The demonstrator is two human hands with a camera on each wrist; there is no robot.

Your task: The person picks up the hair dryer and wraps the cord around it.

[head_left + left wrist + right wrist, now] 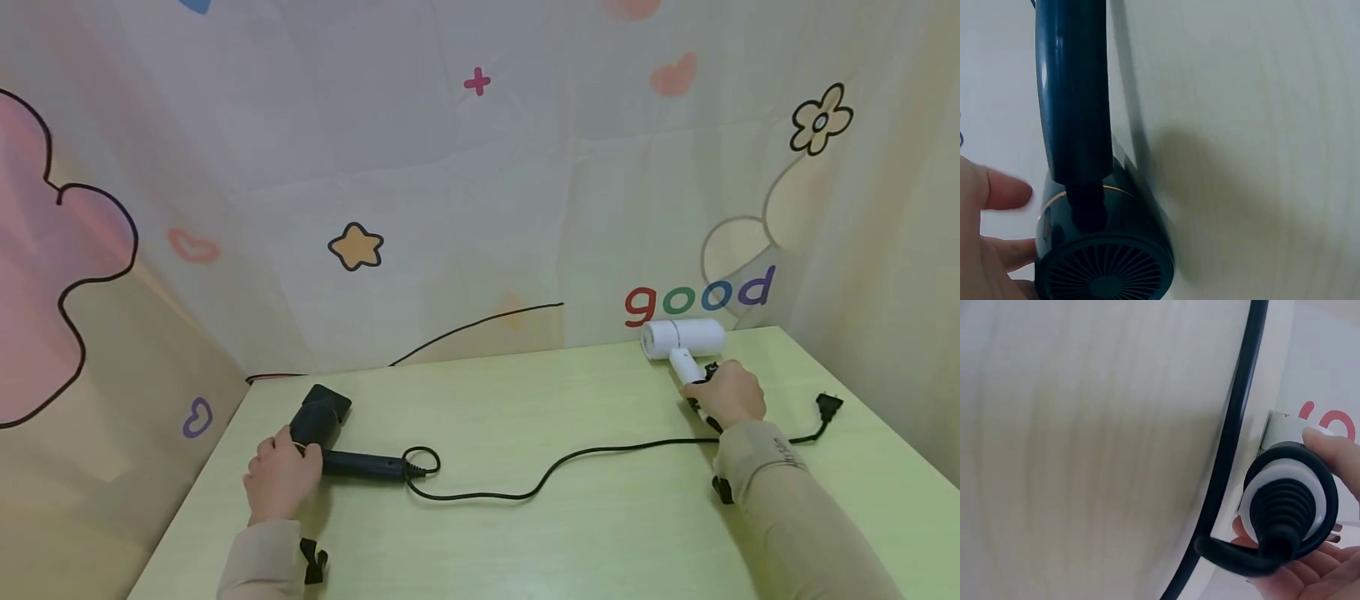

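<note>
On the left of the table lies a dark green hair dryer (318,421), its handle (363,466) pointing right. My left hand (281,475) is at the rear of its barrel. In the left wrist view the fingers (1013,251) touch the barrel's side near the vented end (1107,275), while the thumb (1007,189) stands apart from it. At the back right, my right hand (731,396) grips the handle of a white hair dryer (693,337). Black cord (1235,556) loops round that handle's end, as the right wrist view shows.
A black cord (487,497) runs from the green dryer's handle across the table (525,550), passing below my right forearm to a plug (828,407) near the right edge. A patterned curtain (450,183) hangs behind and at both sides.
</note>
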